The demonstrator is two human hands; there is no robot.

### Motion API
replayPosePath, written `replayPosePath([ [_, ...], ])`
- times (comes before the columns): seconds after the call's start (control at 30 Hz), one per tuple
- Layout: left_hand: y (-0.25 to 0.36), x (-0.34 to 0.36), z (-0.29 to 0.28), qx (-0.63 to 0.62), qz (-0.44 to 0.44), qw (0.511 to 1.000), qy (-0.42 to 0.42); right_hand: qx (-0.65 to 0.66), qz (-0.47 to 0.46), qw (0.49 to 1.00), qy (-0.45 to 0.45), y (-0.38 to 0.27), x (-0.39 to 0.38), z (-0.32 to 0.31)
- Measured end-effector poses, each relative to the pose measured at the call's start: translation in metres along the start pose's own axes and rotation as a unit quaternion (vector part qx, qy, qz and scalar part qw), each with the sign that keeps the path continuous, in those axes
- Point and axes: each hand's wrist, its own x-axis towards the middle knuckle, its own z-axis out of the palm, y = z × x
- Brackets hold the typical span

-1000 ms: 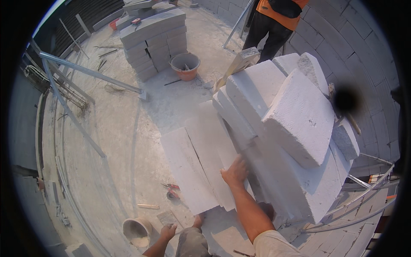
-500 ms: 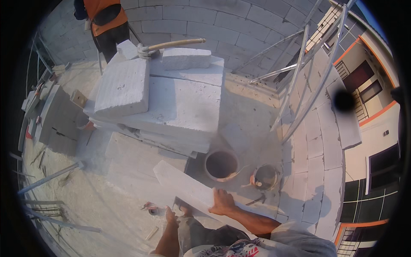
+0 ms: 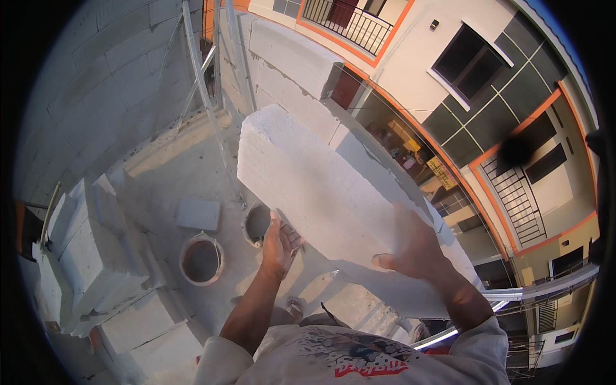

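Note:
A long white lightweight concrete block slants across the middle, in front of and partly over the low block wall. My right hand grips the block toward its near end, with the thumb on the near face and the other fingers hidden or blurred. Beside the block's lower left edge is my left hand, palm turned up and fingers apart. It looks empty, though I cannot tell whether a fingertip touches the block. Whether the block rests on the wall is hidden.
Left of me stands a stack of white blocks. On the floor are a round bucket, a second bucket and a flat block piece. Metal scaffold poles rise behind. Past the wall is a building.
My view has swung right toward the low wall. The block has come up from near the floor in my right hand. My left hand has risen from low down to beside it.

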Motion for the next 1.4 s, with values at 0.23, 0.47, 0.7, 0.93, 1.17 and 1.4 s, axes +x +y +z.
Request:
replayPosePath([
  [0.23, 0.053, 0.098, 0.122, 0.203, 0.105, 0.968, -0.1, 0.028, 0.123, 0.959, 0.255, 0.052, 0.055, -0.171],
  [0.47, -0.024, 0.204, 0.055, 0.165, -0.076, 0.983, 0.034, -0.156, 0.122, 0.929, 0.313, 0.12, 0.174, -0.226],
  [0.7, -0.074, 0.294, 0.081, 0.173, -0.121, 0.975, -0.074, -0.086, 0.165, 0.965, 0.185, 0.183, 0.265, -0.204],
  [0.93, -0.096, 0.343, 0.146, 0.235, -0.044, 0.958, -0.16, -0.02, 0.176, 0.977, 0.117, 0.238, 0.296, -0.143],
  [1.17, -0.099, 0.356, 0.192, 0.354, -0.02, 0.923, -0.148, -0.057, 0.072, 0.994, 0.066, 0.282, 0.312, -0.099],
  [1.4, -0.097, 0.349, 0.222, 0.343, 0.052, 0.936, -0.062, -0.125, 0.003, 0.989, 0.074, 0.28, 0.32, -0.092],
])
